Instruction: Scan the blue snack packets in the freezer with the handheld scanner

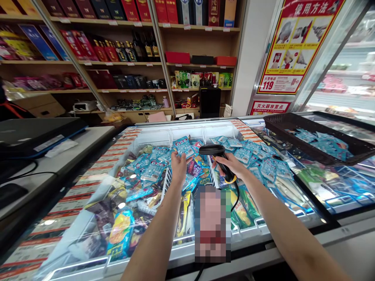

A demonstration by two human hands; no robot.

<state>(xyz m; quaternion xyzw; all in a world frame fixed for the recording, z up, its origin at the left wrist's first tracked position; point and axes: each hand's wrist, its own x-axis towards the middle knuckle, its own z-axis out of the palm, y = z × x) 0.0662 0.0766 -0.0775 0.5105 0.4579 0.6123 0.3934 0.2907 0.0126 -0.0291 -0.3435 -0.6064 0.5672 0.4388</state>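
Observation:
My left hand [178, 166] grips a blue and white packet [184, 146] by its lower edge, barcode side up. In my right hand [230, 166] is a black and yellow barcode scanner [212, 150], its handle wrapped by my fingers and its head turned left toward the packet. A black cable [236, 197] hangs from the handle. Many similar blue packets lie in loose heaps over the glass-topped freezer [181, 251], one heap [152, 168] left of my hands and another [252, 154] to the right.
A dark brown plastic basket [322, 156] with more blue packets stands on the freezer's right part. Inside the freezer are ice-cream packs, among them a blue and yellow one [120, 234]. At left is a counter [84, 144] with a black device [38, 134]. Stocked shelves [125, 62] line the back.

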